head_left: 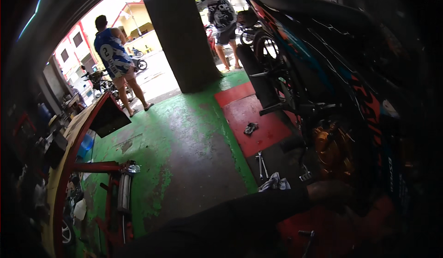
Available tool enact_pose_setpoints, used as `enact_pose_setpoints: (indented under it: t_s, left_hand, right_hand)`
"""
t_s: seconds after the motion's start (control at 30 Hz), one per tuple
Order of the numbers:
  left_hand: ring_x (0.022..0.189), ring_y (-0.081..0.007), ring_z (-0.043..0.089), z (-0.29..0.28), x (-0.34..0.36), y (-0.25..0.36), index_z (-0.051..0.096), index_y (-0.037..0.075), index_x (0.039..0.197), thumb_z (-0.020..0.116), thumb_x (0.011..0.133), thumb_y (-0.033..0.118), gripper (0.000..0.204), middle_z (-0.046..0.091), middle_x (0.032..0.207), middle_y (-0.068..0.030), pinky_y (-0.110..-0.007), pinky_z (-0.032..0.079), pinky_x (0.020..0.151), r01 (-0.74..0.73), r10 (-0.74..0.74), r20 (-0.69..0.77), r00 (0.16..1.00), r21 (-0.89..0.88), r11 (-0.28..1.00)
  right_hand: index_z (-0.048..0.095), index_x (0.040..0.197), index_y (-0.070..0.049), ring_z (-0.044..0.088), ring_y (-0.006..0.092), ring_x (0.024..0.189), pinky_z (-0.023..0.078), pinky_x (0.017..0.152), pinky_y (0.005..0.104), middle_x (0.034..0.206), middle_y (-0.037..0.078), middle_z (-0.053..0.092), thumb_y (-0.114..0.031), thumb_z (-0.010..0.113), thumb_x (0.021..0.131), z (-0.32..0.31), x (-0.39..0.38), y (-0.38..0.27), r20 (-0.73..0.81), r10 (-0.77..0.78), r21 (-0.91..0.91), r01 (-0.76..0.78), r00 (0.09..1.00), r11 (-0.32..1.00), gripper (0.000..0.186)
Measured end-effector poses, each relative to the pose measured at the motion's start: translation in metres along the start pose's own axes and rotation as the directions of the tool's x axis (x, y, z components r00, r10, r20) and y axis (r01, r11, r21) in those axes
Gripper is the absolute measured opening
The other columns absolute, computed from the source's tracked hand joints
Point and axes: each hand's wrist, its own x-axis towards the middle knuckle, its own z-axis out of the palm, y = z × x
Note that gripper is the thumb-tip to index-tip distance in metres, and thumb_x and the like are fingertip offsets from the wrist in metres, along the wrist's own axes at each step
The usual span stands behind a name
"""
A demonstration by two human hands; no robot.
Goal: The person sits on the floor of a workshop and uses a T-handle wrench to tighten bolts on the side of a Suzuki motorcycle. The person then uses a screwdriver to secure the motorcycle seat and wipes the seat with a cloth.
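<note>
My left arm in a dark sleeve reaches from the lower edge toward the underside of a black motorcycle (300,50) with orange and teal graphics, on the right. My left hand (332,193) is in deep shadow beside the gold engine cover (330,145); its fingers and anything in them are hard to make out. My right hand is not visible. A crumpled grey-white rag (274,183) and two long metal tools (261,166) lie on the floor left of that hand. Another tool (307,234) lies on red flooring below it.
A red bench (74,147) and red jack-like equipment (104,166) stand at the left. A dark pillar (168,36) rises in the doorway, with a person in a blue jersey (113,55) left of it and a capped person (221,23) right. Motorbikes are parked outside.
</note>
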Motion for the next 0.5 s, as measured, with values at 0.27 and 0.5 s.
enact_pose_setpoints:
  t_s: [0.27, 0.5]
  left_hand:
    - [0.124, -0.0372, 0.064, -0.044, 0.011, 0.031, 0.061, 0.012, 0.143, 0.070, 0.098, 0.035, 0.052, 0.069, 0.133, -0.0154, -0.048, 0.052, 0.106, 0.276, -0.249, 0.266, 0.931, -0.069, 0.959]
    - [0.124, -0.0358, 0.065, -0.042, 0.010, 0.036, 0.065, 0.011, 0.139, 0.071, 0.097, 0.037, 0.050, 0.069, 0.133, -0.0149, -0.048, 0.052, 0.105, 0.367, -0.336, 0.329, 0.883, -0.037, 0.929]
  right_hand:
    - [0.069, 0.080, -0.015, 0.062, 0.0140, 0.065, 0.058, 0.077, 0.0351, 0.068, -0.003, 0.063, -0.041, 0.060, 0.100, 0.069, -0.016, 0.025, -0.191, -0.031, 0.138, 0.058, 0.981, 0.989, 0.034]
    - [0.050, 0.062, -0.025, 0.034, 0.0063, 0.038, 0.032, 0.043, 0.0227, 0.050, -0.011, 0.040, -0.044, 0.048, 0.103, 0.071, -0.029, 0.022, -0.059, -0.084, -0.016, 0.084, 0.995, 0.996, 0.045]
